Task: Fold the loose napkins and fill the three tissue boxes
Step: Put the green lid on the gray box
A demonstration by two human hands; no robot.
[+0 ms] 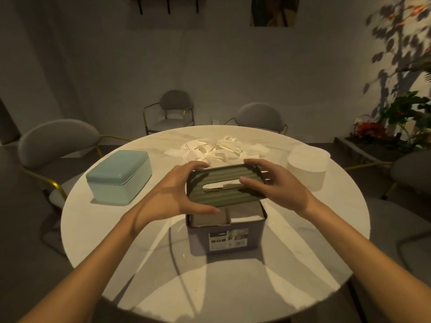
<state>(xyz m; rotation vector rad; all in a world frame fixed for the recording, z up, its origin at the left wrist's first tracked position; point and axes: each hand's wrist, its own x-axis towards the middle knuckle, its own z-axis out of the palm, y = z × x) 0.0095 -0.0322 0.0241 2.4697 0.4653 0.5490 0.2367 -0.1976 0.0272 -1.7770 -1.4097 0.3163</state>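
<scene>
Fingers (198, 164) of both hands are wrapped round the ends of a ribbed dark lid (225, 184), and it is held just above its box. Beneath those fingers the round white tabletop (163, 264) is spread, the biggest thing in view, with grey chairs (58, 138) seen beyond its rim. Directly under the lid, the dark tissue box (225, 236) is found standing open, its label faced toward the camera and a folded stack visible inside. Off past the left hand (168, 194), well apart, a pale green box (119, 177) is seen with its lid on. Past the right hand (277, 185), a round white container (307, 167) is set near the tabletop's edge. Just beyond the fingertips, the loose napkins (219, 150) are heaped in a scattered pile, most still unfolded by the look of it.

And the lid: a slot is cut along its middle, and a strip of paper is glimpsed through it. The lid is judged rigid and light, best held by its short ends as it is now, so the slot stays free. The napkins are judged soft and nearly weightless, easily crumpled, so they would be better pinched at corners and pressed flat. Seating the lid squarely on the rim looks to be the step in hand.
</scene>
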